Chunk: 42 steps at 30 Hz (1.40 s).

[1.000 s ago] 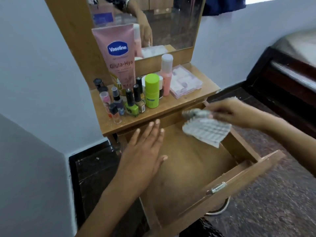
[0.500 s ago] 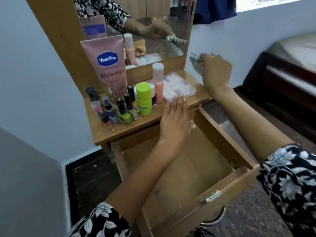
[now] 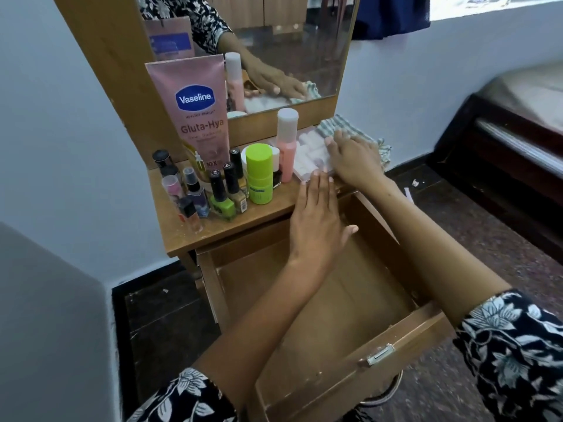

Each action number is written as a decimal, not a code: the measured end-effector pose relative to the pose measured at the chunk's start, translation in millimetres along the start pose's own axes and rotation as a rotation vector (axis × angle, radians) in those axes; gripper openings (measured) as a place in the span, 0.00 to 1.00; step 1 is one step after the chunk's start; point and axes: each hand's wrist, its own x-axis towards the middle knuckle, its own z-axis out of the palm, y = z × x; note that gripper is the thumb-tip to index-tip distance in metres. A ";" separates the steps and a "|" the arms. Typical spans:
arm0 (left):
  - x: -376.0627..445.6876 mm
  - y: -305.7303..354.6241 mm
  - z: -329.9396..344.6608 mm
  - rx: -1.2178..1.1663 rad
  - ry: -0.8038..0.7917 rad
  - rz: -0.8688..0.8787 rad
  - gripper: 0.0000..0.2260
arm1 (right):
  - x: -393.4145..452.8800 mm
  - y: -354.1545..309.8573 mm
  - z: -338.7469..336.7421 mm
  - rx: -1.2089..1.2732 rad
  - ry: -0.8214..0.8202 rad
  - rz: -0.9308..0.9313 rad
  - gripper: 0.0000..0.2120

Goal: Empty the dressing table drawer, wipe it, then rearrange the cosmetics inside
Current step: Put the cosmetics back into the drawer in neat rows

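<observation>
An empty drawer [image 3: 320,303] stands pulled out beneath both forearms, wiping apparently done. The cloth [image 3: 350,126] lies just beyond the right hand [image 3: 355,159], which rests flat and released on a clear case [image 3: 310,156]. The left hand [image 3: 316,226], fingers straight, touches the case's near edge. Bottles [image 3: 225,190] crowd the tabletop left of it. Restocking seems under way; next, a two-handed lift of the case into the drawer.

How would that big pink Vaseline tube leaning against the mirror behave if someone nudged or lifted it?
The Vaseline tube stands tall on its narrow cap end, leaning back on the mirror frame, so a nudge would probably topple it onto the nail polish bottles crowded at its foot. It looks like soft plastic, so it would likely give when squeezed. Its smooth surface could be slightly slippery.
</observation>
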 end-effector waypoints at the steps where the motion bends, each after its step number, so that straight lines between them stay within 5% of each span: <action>1: -0.2 -0.8 1.8 0.010 -0.002 0.003 0.38 | 2.9 -3.2 1.1 0.001 -0.031 0.017 0.25; 10: -0.9 -4.0 5.0 0.057 -0.003 0.004 0.38 | 14.8 -12.9 1.2 0.041 -0.146 0.085 0.31; 14: -5.7 -9.6 2.1 0.024 0.027 0.025 0.37 | -8.7 -12.4 -5.6 0.190 0.059 -0.041 0.19; 22: -68.1 -44.9 -29.1 -0.231 0.073 0.118 0.27 | -101.2 -14.9 -5.1 0.332 0.419 -0.310 0.10; 28: -129.3 -74.2 -26.4 -0.304 0.041 -0.021 0.22 | -118.3 -11.4 6.3 0.190 0.313 -0.507 0.14; 35: -94.4 -42.5 -21.2 -0.210 0.052 0.050 0.28 | -79.0 -2.3 7.2 -0.136 0.058 -0.452 0.26; 42: -71.2 -46.4 -3.0 -0.140 -0.010 -0.044 0.32 | -101.1 5.8 -2.9 -0.092 0.200 -0.519 0.21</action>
